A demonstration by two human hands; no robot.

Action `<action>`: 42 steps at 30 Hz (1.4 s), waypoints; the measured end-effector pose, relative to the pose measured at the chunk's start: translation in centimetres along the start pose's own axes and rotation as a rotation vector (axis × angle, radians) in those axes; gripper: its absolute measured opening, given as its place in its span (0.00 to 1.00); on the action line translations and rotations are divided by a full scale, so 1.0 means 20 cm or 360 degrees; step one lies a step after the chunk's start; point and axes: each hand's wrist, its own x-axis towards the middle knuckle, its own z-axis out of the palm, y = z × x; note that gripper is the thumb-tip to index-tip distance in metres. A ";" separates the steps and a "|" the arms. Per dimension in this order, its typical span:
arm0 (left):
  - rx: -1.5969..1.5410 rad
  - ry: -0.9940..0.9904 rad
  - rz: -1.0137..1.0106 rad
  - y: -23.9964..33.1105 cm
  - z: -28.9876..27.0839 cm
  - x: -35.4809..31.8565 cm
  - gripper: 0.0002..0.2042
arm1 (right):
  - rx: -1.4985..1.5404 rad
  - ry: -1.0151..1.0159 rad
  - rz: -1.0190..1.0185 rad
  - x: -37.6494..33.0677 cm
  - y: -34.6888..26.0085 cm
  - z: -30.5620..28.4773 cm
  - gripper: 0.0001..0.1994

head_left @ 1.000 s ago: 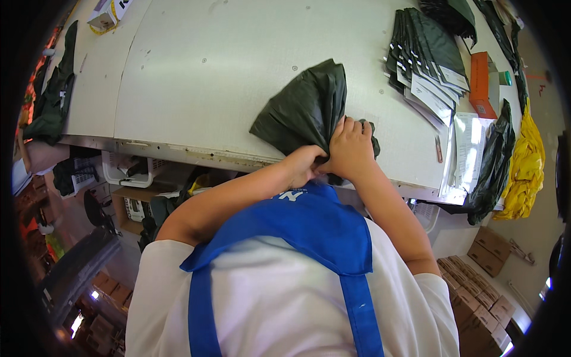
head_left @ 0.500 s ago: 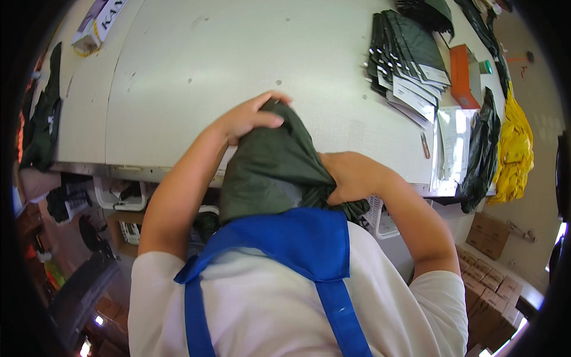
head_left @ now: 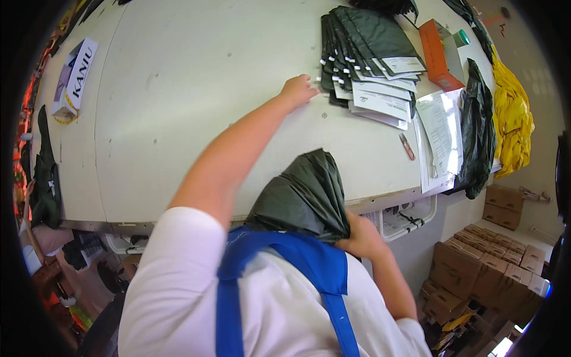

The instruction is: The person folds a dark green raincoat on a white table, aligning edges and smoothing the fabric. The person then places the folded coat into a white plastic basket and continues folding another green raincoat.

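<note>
My left hand [head_left: 299, 92] is stretched out over the table, fingers apart, with nothing seen in them. It is close to the left side of a fanned stack of flat dark green folded pieces [head_left: 372, 35], which have white printed cards and small white tabs along their near edges. Down at the table's front edge, a crumpled dark green bundle of thin fabric [head_left: 303, 193] stands in a peak against my blue apron. My right hand [head_left: 361, 237] is closed on its lower right side; some of the fingertips are hidden in the folds.
Right of the stack are an orange box [head_left: 439, 56], thread snips [head_left: 407, 147] and printed sheets [head_left: 439, 128]. Black plastic [head_left: 479, 131] and yellow fabric [head_left: 513, 113] hang over the right edge. A white box [head_left: 77, 77] sits far left. Cartons [head_left: 458, 268] are stacked on the floor at right.
My left hand has let go of the fabric's top and moved forward and right toward the stack. My right hand keeps hold of the bundle, now lower and nearer me.
</note>
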 end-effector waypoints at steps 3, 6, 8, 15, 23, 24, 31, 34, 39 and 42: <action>-0.0275 -0.0047 -0.0429 0.11 0.15 0.23 0.17 | 0.0113 0.0196 0.0069 -0.06 0.04 -0.03 0.35; -0.0657 0.0230 -0.0451 0.17 0.18 0.21 0.10 | 0.0298 0.0362 0.0202 -0.10 0.10 -0.03 0.32; -0.0782 0.0263 -0.0392 0.09 0.09 0.13 0.09 | 0.0455 0.0493 0.0223 -0.10 0.15 -0.03 0.30; -0.1023 0.0381 -0.0665 -0.24 -0.38 -0.90 0.04 | 0.0853 0.0513 0.0068 0.02 0.25 -0.07 0.30; -0.0893 0.0770 -0.0592 -0.49 -0.35 -1.60 0.25 | 0.0752 0.0430 -0.0015 0.44 -0.02 -0.09 0.25; -0.0980 0.0808 -0.0647 -0.47 -0.35 -1.59 0.29 | 0.0714 0.0411 0.0022 0.48 -0.01 -0.05 0.24; -0.0789 0.0911 -0.0589 -0.60 -0.32 -1.66 0.23 | 0.0926 0.0353 0.0062 0.55 0.01 0.06 0.25; -0.0482 0.0969 -0.0395 -0.61 -0.29 -1.71 0.29 | 0.0961 0.0353 0.0065 0.54 -0.02 0.07 0.25; 0.0485 0.0929 -0.0517 -0.51 -0.37 -1.75 0.29 | 0.0837 0.0436 0.0063 0.56 0.06 0.10 0.26; 0.1191 0.1052 0.0182 -0.42 -0.37 -1.75 0.25 | 0.0725 0.0440 0.0037 0.55 0.03 0.10 0.26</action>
